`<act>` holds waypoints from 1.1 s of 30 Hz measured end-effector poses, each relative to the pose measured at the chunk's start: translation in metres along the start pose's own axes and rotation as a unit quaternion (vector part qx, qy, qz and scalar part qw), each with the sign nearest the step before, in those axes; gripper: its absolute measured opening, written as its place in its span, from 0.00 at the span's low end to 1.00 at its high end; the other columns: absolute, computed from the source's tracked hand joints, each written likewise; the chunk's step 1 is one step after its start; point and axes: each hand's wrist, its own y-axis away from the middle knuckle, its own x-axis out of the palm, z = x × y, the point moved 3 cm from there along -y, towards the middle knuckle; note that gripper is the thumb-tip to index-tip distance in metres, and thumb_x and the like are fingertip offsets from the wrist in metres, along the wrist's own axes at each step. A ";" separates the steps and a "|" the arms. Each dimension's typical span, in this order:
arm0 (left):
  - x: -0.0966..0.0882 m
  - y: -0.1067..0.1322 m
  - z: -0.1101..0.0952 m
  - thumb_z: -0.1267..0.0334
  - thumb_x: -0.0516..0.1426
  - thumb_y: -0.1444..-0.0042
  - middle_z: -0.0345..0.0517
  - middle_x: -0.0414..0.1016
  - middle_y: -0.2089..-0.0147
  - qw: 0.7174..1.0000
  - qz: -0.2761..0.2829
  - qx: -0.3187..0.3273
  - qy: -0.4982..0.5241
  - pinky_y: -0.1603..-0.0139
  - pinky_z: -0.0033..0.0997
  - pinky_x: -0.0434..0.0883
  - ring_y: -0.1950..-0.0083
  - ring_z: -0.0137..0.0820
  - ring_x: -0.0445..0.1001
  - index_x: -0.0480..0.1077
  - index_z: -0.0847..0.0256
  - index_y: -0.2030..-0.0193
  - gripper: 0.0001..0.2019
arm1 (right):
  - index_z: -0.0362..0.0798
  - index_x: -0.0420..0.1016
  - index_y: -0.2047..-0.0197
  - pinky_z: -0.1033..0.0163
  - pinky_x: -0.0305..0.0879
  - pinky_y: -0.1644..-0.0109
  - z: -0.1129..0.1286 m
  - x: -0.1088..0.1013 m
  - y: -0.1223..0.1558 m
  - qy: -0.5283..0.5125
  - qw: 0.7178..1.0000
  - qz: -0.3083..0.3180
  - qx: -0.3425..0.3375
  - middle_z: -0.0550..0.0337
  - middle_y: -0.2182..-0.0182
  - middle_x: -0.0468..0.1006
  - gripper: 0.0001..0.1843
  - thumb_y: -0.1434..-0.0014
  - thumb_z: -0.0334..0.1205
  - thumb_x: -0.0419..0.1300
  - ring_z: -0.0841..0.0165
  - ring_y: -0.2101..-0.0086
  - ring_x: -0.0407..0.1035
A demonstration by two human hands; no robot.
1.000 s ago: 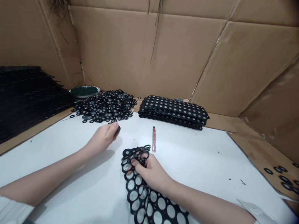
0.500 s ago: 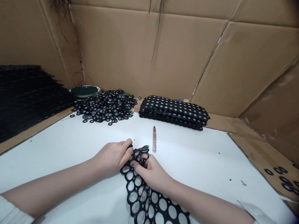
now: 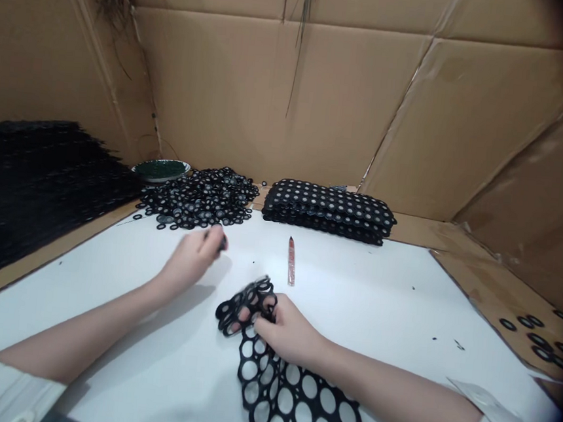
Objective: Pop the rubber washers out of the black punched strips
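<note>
My right hand [image 3: 291, 327] grips the bunched upper end of a black perforated rubber sheet [image 3: 302, 397] with rows of round holes. The sheet's lower part spreads over the white tabletop toward me. Raised off to the left, my left hand [image 3: 191, 256] is closed on a black rubber ring [image 3: 223, 242], partly hidden by the fingers. It is apart from the sheet and just in front of a heap of black rings [image 3: 204, 194]. A pointed knife or pen with a reddish wrapped handle [image 3: 291, 263] lies beyond my right hand.
Folded perforated black sheets [image 3: 328, 208] are stacked at the back. A dish of dark green stuff [image 3: 161, 170] stands behind the ring heap. A tall black stack [image 3: 31, 196] fills the left side. Loose rings [image 3: 541, 342] lie on cardboard at right. Cardboard walls [image 3: 271, 98] enclose the table.
My left hand has come away from the sheet and moved up and left toward the ring heap, carrying a black ring. My right hand keeps hold of the sheet, whose top end has flopped left.
</note>
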 end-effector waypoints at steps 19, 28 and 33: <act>0.035 0.034 -0.024 0.49 0.46 0.46 0.47 0.71 0.64 0.968 0.179 0.125 -0.122 0.69 0.31 0.64 0.68 0.34 0.70 0.59 0.60 0.60 0.17 | 0.48 0.62 0.69 0.68 0.61 0.74 -0.008 -0.008 -0.003 -0.027 0.997 -0.069 0.031 0.66 0.78 0.66 0.12 0.42 0.47 0.48 0.76 0.80 0.61; 0.001 0.001 0.002 0.56 0.36 0.41 0.37 0.62 0.80 0.999 -0.037 -0.021 0.010 0.76 0.25 0.58 0.77 0.28 0.63 0.62 0.59 0.72 0.18 | 0.47 0.61 0.65 0.71 0.60 0.80 -0.014 -0.002 -0.001 -0.057 0.994 -0.033 0.086 0.65 0.77 0.65 0.08 0.42 0.42 0.47 0.73 0.79 0.68; 0.010 0.011 -0.013 0.60 0.42 0.43 0.38 0.67 0.74 0.992 -0.005 0.059 -0.109 0.71 0.27 0.59 0.73 0.29 0.65 0.62 0.59 0.69 0.11 | 0.48 0.59 0.64 0.69 0.62 0.77 -0.009 -0.001 0.001 -0.042 0.997 -0.043 0.057 0.66 0.76 0.64 0.07 0.41 0.42 0.46 0.73 0.79 0.68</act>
